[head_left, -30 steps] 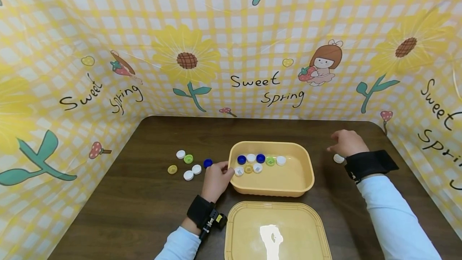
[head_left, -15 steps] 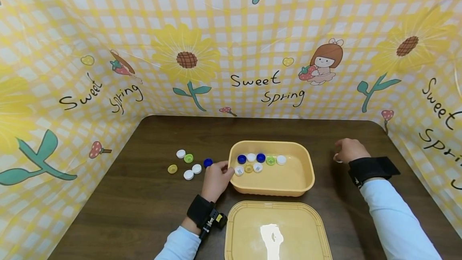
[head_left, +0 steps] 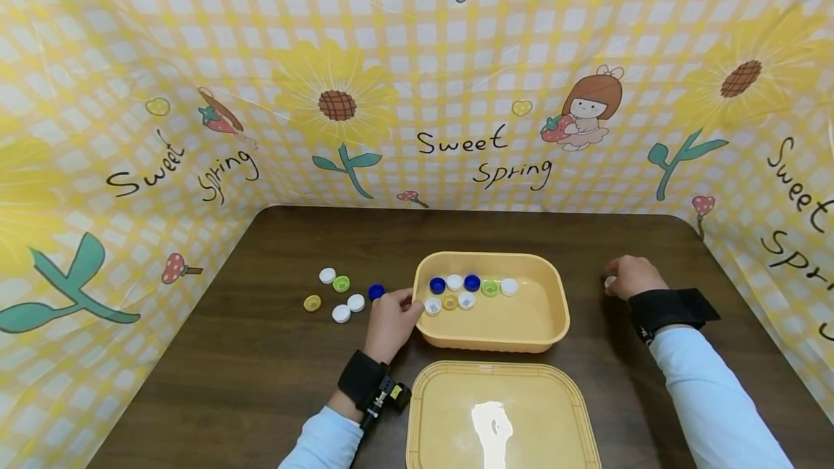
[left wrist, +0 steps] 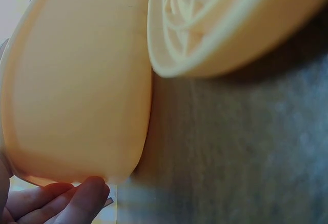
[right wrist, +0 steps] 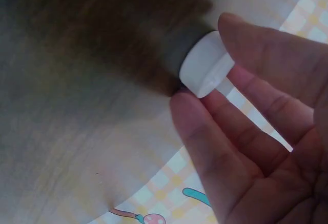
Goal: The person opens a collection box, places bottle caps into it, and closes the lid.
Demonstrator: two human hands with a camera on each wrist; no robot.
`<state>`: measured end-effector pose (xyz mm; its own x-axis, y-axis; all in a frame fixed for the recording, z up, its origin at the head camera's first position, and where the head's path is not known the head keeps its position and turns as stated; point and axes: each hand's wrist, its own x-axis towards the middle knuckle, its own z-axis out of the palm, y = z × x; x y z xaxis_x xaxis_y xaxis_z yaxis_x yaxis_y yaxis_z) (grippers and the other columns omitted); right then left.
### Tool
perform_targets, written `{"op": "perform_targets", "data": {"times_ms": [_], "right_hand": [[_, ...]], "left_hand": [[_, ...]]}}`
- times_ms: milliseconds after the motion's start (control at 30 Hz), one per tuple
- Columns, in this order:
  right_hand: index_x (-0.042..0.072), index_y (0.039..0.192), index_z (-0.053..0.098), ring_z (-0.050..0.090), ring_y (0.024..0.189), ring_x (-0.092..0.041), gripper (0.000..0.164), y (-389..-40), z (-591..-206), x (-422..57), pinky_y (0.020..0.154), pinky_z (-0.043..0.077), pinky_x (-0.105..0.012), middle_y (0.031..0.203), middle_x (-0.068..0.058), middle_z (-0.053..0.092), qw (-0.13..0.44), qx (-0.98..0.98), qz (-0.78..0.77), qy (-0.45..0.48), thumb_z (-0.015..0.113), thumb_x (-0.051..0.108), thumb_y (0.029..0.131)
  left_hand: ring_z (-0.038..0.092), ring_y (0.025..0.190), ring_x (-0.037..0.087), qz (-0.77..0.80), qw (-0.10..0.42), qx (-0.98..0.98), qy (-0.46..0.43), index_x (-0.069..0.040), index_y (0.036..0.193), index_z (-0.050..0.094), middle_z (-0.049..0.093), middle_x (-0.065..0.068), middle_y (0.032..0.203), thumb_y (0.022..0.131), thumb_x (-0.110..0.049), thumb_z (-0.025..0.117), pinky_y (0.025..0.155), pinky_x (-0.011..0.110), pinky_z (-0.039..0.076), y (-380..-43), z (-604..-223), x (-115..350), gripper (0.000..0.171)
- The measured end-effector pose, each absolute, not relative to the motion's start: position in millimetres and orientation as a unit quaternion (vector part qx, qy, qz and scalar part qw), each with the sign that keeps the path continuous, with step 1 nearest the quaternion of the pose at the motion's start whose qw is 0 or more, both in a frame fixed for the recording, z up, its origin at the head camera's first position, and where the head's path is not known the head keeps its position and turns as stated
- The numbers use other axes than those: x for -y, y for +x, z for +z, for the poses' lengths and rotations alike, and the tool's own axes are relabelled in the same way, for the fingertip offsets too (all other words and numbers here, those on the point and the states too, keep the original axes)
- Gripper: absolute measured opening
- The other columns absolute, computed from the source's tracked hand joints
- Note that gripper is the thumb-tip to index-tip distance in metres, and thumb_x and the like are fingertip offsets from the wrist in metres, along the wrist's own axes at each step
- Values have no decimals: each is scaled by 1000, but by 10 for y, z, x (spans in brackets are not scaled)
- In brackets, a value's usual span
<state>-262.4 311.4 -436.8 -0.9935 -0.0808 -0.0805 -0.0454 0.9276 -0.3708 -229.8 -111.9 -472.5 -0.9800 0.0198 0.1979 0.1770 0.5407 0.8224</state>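
Observation:
My left hand point(head_left: 391, 324) grips the left end of a yellow plastic box point(head_left: 508, 328); in the left wrist view its fingertips point(left wrist: 89, 190) meet the box's rim. Inside the box, two blue caps, a green cap, a yellow cap and several white caps lie in two rows. Over at the right of the table, my right hand point(head_left: 633, 277) pinches a white bottle cap point(right wrist: 205, 67) between thumb and a finger. That cap is close to the tabletop; whether it touches is unclear.
Left of the box lie loose caps: a blue cap point(head_left: 376, 292), a green cap point(head_left: 341, 284), a yellow cap point(head_left: 312, 303) and several white ones. A yellow lid point(head_left: 443, 418) lies in front of the box. Patterned cloth point(head_left: 430, 93) surrounds the dark table point(head_left: 260, 382).
My right hand has come down and slightly toward me over the white bottle cap, and its fingers have closed on it. The left hand keeps its place at the box.

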Motion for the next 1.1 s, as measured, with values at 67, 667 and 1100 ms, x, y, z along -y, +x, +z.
{"op": "perform_targets", "data": {"times_ms": [67,667,1100], "right_hand": [[-10,105,68,59,90,-47,33,-2620,-4377,-3119,72,48,-51,101,-29,66,38,-981,-188,-35,73,2,75],[-10,97,70,61,83,-44,22,-2606,-4409,-3105,67,49,-50,94,-28,66,1,-981,-191,-35,70,0,78],[3,75,71,56,63,-26,12,-2560,-4252,-2958,60,46,-42,70,-8,64,3,-980,-196,-43,63,0,83]], "left_hand": [[64,70,11,-475,83,874,-55,2,109,72,72,7,85,85,-9,61,62,27,53,-2298,-4720,1121,29],[62,66,10,-477,82,873,-54,2,109,72,71,6,83,85,-8,61,60,26,52,-2308,-4683,1113,28],[63,68,11,-479,72,874,-50,3,110,72,71,7,85,86,-9,61,61,27,53,-2294,-4705,1113,29]]}}
